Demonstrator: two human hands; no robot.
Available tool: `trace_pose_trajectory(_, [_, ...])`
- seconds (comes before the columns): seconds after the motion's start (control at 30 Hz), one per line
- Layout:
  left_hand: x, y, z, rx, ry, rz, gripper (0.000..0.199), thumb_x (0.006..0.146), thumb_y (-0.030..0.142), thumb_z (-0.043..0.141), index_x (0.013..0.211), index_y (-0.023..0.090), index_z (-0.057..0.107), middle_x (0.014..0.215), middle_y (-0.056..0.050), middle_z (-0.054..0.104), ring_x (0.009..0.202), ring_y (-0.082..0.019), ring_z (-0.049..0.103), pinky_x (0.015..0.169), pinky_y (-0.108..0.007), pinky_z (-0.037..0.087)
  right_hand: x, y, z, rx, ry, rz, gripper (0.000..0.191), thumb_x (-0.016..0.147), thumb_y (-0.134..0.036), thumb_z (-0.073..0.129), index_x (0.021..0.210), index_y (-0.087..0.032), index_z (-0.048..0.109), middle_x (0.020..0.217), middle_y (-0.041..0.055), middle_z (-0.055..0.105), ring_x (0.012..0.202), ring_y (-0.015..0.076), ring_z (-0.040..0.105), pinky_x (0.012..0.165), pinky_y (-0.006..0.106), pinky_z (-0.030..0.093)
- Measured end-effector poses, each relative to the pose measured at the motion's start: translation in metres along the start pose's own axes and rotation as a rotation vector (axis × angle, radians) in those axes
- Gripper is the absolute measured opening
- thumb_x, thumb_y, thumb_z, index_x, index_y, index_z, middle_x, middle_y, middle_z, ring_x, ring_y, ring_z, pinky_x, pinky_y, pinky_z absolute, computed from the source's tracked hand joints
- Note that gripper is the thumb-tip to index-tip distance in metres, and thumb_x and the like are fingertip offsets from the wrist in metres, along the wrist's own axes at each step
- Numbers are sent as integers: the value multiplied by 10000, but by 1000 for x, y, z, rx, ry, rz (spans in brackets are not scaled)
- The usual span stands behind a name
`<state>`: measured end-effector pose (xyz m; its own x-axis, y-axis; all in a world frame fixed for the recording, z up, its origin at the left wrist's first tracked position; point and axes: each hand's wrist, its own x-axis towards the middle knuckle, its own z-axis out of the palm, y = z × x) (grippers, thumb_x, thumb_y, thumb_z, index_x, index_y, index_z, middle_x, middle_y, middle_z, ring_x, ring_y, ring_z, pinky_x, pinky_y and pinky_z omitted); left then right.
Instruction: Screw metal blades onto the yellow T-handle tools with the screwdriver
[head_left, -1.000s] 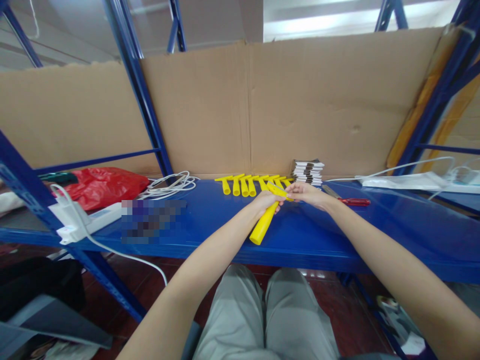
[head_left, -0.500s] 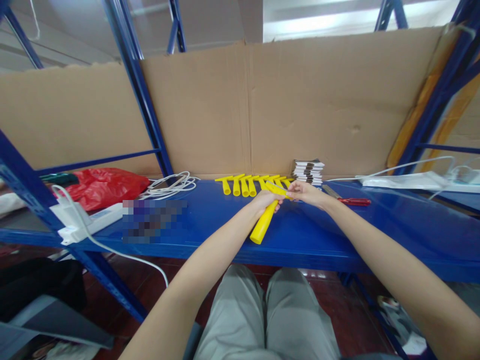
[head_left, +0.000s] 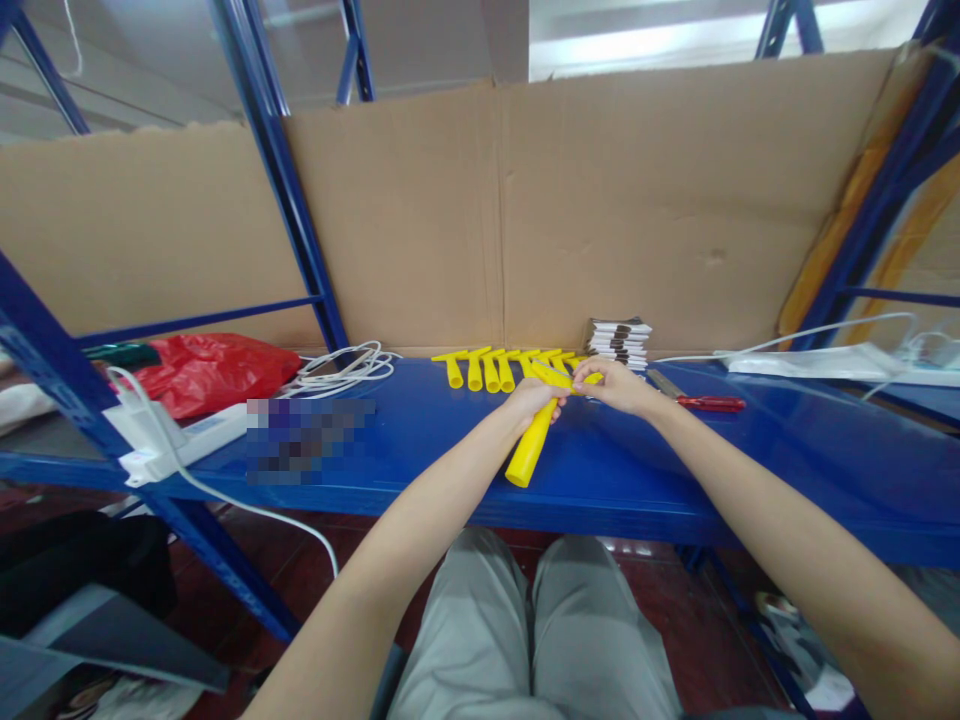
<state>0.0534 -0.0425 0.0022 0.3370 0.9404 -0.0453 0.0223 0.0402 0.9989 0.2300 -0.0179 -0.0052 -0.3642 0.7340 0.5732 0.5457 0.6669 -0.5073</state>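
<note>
A yellow T-shaped plastic tool [head_left: 529, 452] with a thick round handle is held above the front of the blue shelf. My left hand [head_left: 534, 396] is closed around its neck, just under the crosspiece, and the handle's wide end points down toward me. At the crosspiece's right end, the fingers of my right hand [head_left: 604, 384] are pinched together; a yellow tip pokes out past them. Whether something small is also between those fingers is hidden. Behind my hands lies a row of several matching yellow tools [head_left: 491, 372], handles toward me.
Small folded packets [head_left: 621, 342] are stacked beside the row. A red-handled tool [head_left: 709, 403] lies right of my hands. Leftward are coiled white cable [head_left: 352, 368], a red plastic bag [head_left: 217, 375] and a white power strip [head_left: 214, 435]. Cardboard [head_left: 600, 200] walls off the back.
My right fingers have shifted along the crosspiece, and its yellow tip now shows beyond them. A thin pale edge seen along the crosspiece before no longer shows. My left hand keeps its hold.
</note>
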Motion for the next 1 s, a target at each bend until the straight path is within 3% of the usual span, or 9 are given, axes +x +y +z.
trace_pose_trajectory(0.23, [1,-1,0,46,-7,29,234,783,35,541,580,143,493,458,47,479,337,-50,397,374,-196,317,0,1,3,-95,-34,-88,81,735,-229,541,657,-215,555,724,28,589,737,175,552,755,346,463])
trace_pose_trajectory(0.57, [2,-1,-3,98,-4,17,239,787,53,570,579,144,495,461,47,482,344,-53,405,386,-196,317,0,3,10,-299,-36,-156,130,772,-128,453,687,-220,490,762,42,541,745,182,520,711,327,443])
trace_pose_trajectory(0.83, [5,-1,-8,81,3,10,238,778,46,569,576,150,497,450,49,475,339,-50,395,386,-190,326,1,4,7,-365,37,-238,144,784,-103,418,718,-228,443,779,46,497,749,189,496,703,328,434])
trace_pose_trajectory(1.0, [2,5,-13,65,-40,82,287,803,70,547,536,153,482,418,40,466,335,-44,384,383,-182,312,3,-4,-2,-392,163,-284,110,819,-137,421,761,-230,431,824,64,515,803,207,499,738,351,424])
